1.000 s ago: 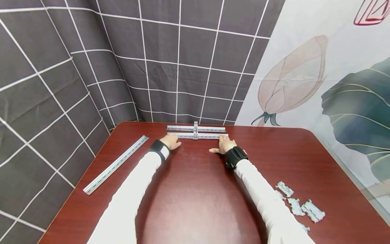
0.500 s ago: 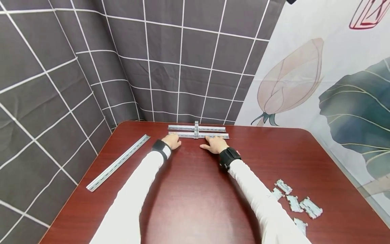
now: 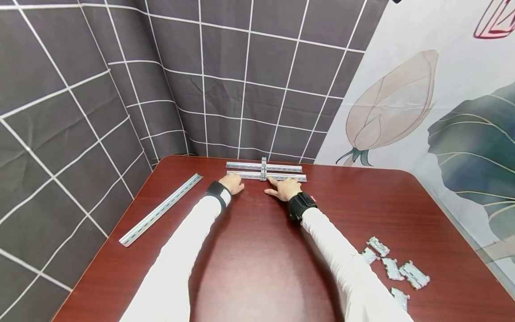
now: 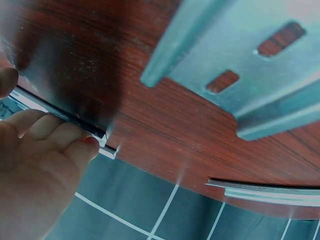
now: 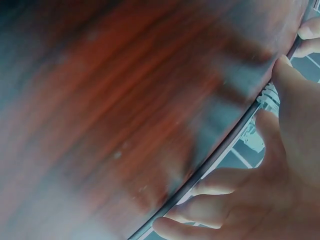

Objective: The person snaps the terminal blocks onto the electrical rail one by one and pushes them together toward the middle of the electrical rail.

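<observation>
Two slotted metal DIN rails lie parallel at the table's far edge, the near rail (image 3: 250, 175) and the far rail (image 3: 284, 168). A small metal crosspiece (image 3: 263, 168) spans both near their middle. My left hand (image 3: 232, 183) is at the near rail's left end; in the left wrist view its fingers (image 4: 52, 129) lie against the rail, thumb apart. My right hand (image 3: 287, 189) has its fingers spread along the near rail just right of the crosspiece, index finger beside it. In the right wrist view these fingers (image 5: 200, 207) touch the rail's edge.
A longer slotted rail (image 3: 161, 210) lies diagonally on the left side of the table (image 3: 241, 268). Several small metal bracket-like pieces (image 3: 414, 274) are scattered at the right. A grey gridded curtain (image 3: 225, 98) stands behind and to the left.
My right hand has slid left along the near rail, from its right end to beside the crosspiece. My left hand has stayed at the rail's left end. The head view has shifted slightly.
</observation>
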`<state>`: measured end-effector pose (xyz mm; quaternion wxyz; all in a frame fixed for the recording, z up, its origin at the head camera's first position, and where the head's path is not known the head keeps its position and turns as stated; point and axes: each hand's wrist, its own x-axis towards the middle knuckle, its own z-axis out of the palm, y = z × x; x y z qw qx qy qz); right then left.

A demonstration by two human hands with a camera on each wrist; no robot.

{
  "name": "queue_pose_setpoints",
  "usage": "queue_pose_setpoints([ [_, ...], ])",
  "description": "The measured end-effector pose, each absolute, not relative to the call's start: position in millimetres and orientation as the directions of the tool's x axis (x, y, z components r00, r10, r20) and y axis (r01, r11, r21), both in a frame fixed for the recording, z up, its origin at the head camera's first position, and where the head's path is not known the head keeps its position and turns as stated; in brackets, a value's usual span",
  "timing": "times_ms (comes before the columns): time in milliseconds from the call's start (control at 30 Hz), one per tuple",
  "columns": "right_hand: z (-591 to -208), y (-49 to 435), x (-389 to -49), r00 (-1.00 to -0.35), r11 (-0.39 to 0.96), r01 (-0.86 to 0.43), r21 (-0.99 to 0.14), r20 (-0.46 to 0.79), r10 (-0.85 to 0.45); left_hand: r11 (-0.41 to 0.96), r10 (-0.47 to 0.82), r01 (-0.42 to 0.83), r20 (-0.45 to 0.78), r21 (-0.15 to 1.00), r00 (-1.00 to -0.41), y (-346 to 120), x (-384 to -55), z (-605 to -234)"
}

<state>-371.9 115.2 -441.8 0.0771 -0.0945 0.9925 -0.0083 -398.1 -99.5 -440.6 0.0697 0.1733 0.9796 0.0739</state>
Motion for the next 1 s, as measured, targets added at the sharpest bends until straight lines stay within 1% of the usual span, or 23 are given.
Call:
queue_pose_setpoints([
  [233, -442.7, 112.8, -369.0, -0.966, 0.981, -0.191, -0.031, -0.174, -0.194, 0.932, 0.347, 0.327, -0.128, 0.154, -0.929, -99.7, -389.5, -438.3],
  [433, -443.4, 111.9, -367.8, -0.964, 0.979, -0.202, -0.028, -0.169, -0.204, 0.928, 0.334, 0.311, -0.091, 0.206, -0.938, -103.2, -383.1, -439.5],
  [533, -443.9, 112.9, -367.6, -0.964, 0.978, -0.205, -0.024, -0.17, -0.206, 0.932, 0.318, 0.288, -0.115, 0.22, -0.941, -103.9, -384.3, -438.1],
  [600, -443.6, 114.6, -367.6, -0.966, 0.98, -0.2, -0.021, -0.164, -0.201, 0.936, 0.307, 0.27, -0.147, 0.225, -0.94, -104.4, -396.0, -444.8],
  [633, -443.4, 115.6, -367.9, -0.967, 0.98, -0.199, -0.019, -0.159, -0.199, 0.933, 0.318, 0.283, -0.139, 0.224, -0.938, -104.7, -399.1, -446.5],
  [733, -442.1, 118.2, -368.6, -0.969, 0.982, -0.188, -0.02, -0.158, -0.188, 0.903, 0.389, 0.37, -0.048, 0.219, -0.92, -113.3, -448.2, -494.6],
  [800, -440.6, 118.6, -369.2, -0.968, 0.982, -0.188, -0.025, -0.162, -0.19, 0.879, 0.44, 0.441, 0.047, 0.18, -0.897, -119.4, -473.9, -524.5],
  [867, -439.6, 118.3, -369.8, -0.965, 0.98, -0.195, -0.033, -0.17, -0.198, 0.875, 0.458, 0.455, 0.025, 0.162, -0.889, -120.6, -483.1, -530.1],
  [900, -439.2, 118.1, -370.1, -0.964, 0.979, -0.2, -0.038, -0.171, -0.204, 0.878, 0.458, 0.45, -0.013, 0.165, -0.889, -118.7, -475.7, -519.7],
  [933, -439.0, 117.7, -370.5, -0.962, 0.978, -0.206, -0.041, -0.172, -0.21, 0.88, 0.46, 0.451, -0.029, 0.151, -0.887, -115.8, -458.7, -502.5],
  [1000, -438.6, 117.1, -370.9, -0.959, 0.974, -0.221, -0.042, -0.172, -0.225, 0.891, 0.447, 0.432, -0.102, 0.141, -0.889, -106.5, -422.5, -463.8],
])
